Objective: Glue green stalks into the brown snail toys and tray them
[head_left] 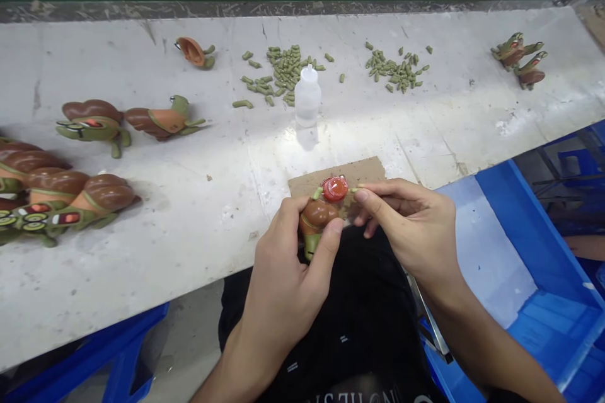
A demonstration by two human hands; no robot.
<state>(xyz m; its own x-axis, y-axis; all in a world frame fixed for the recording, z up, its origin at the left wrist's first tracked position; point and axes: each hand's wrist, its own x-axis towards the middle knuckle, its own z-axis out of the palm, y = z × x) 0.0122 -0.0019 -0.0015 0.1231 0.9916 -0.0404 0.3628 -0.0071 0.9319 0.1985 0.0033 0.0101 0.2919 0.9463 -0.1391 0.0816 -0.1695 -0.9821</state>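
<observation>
My left hand [293, 271] is wrapped round a snail-like toy figure [317, 217] with a brown shell and green parts, one small green stub standing out of its top. Between thumb and forefinger, my right hand [416, 227] pinches a small green piece [353, 190], its tip close to a small round red dish [335, 188] with a glossy surface. Whether the piece touches the dish I cannot tell. Under the dish lies a piece of cardboard [302, 186]. A translucent squeeze bottle [307, 101] stands upright beyond it.
Two piles of small green pieces [286, 69] [397, 70] lie at the back. Several similar figures [61, 186] crowd the left, with an orange-and-green part [193, 50] behind. More figures [522, 60] sit far right. A blue bin [534, 227] stands below the table [189, 214] edge.
</observation>
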